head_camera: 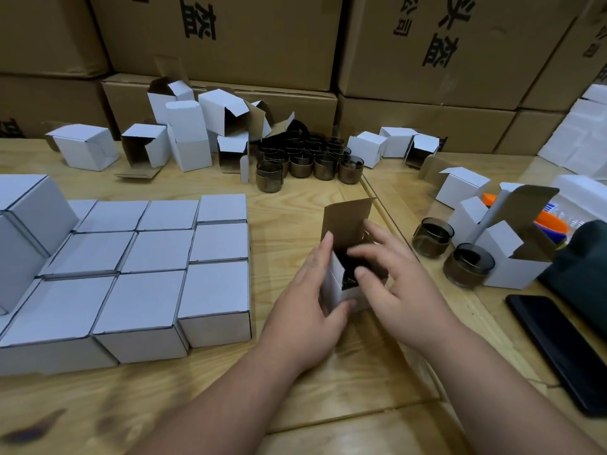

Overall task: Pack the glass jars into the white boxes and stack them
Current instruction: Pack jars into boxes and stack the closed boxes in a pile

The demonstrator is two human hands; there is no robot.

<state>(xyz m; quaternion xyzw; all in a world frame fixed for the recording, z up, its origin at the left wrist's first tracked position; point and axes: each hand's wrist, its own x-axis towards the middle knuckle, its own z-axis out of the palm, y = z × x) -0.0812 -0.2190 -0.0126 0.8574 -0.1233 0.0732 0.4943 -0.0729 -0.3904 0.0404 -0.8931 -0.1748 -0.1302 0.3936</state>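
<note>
A small white box (340, 287) stands open on the wooden table, its brown lid flap (348, 218) upright. My left hand (312, 300) grips the box's left side and front corner. My right hand (394, 280) reaches over the opening, fingers on a dark glass jar (349, 270) sitting inside. Closed white boxes (147, 274) lie packed in rows at the left, with a second layer at the far left. A cluster of dark glass jars (312, 156) stands at the back. Two more jars (433, 236) (468, 264) stand at the right.
Open empty white boxes (184, 133) lie scattered along the back and at the right (512, 257). Large brown cartons (230, 37) wall off the back. A black phone (565, 349) and a dark cloth (584, 270) lie at the right edge, beside orange items in a clear container (551, 221).
</note>
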